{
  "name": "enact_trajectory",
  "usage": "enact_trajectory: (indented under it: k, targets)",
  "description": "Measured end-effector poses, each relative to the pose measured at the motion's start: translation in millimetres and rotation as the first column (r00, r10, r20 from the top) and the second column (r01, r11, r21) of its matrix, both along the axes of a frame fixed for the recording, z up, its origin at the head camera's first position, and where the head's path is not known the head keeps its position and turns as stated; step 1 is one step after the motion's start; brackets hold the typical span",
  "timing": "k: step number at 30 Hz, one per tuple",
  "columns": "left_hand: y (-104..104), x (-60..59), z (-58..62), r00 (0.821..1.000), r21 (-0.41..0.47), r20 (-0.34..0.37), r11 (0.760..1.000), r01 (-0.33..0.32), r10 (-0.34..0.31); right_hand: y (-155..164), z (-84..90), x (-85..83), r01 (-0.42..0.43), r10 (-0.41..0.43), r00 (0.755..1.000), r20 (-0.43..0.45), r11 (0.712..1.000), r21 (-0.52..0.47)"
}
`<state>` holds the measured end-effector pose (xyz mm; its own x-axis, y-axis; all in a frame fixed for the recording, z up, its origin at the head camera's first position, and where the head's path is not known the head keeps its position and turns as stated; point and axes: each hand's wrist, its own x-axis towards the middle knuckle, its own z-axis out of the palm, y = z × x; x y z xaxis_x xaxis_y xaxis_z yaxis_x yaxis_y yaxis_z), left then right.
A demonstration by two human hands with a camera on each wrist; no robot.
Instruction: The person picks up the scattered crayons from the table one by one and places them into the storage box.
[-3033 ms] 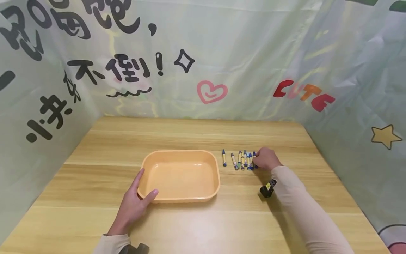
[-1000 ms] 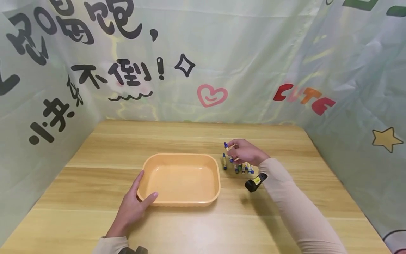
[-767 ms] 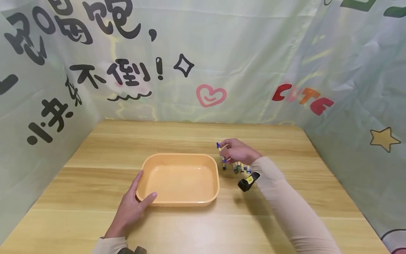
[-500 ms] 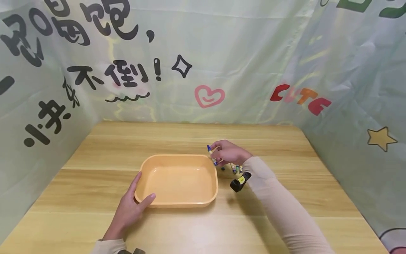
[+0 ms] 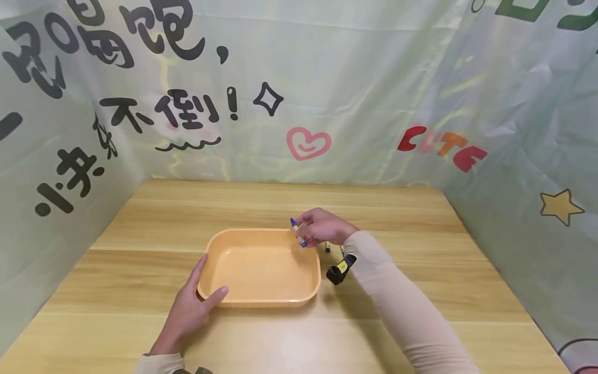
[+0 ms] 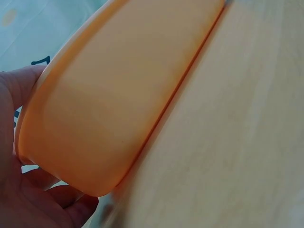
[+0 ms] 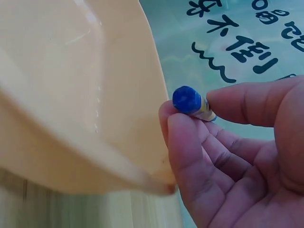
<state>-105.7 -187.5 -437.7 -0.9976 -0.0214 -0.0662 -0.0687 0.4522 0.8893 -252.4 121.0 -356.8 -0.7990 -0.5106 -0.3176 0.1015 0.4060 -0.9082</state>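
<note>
A blue crayon (image 5: pixel 298 234) with a pale patterned wrapper is pinched between the thumb and fingers of my right hand (image 5: pixel 324 227). It is tilted over the far right corner of a peach-coloured plastic tray (image 5: pixel 261 267). From the right wrist view, the crayon's blue end (image 7: pixel 186 99) faces the camera, beside the tray wall (image 7: pixel 128 104). My left hand (image 5: pixel 189 309) grips the tray's left side, thumb over the near rim. In the left wrist view the fingers (image 6: pixel 80 209) curl around the outside of the tray's rounded end. The tray's inside holds nothing visible.
More crayons lie on the wooden table right of the tray, mostly hidden behind my right hand and wrist; the end of one crayon (image 5: pixel 327 246) shows. Printed fabric walls (image 5: pixel 364 93) close off the back and both sides of the table (image 5: pixel 140 270).
Three seconds ago my right hand was at the right end of the crayon row. It has picked up the blue crayon and carried it left over the tray's corner. My left hand stays put.
</note>
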Motion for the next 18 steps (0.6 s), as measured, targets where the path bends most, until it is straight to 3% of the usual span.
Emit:
enact_trajectory:
  k: [18]
  targets:
    - [-0.2, 0.2, 0.6, 1.000, 0.009, 0.018, 1.000, 0.004, -0.004, -42.4, -4.9, 0.6, -0.133, 0.130, 0.990, 0.045, 0.988, 0.080]
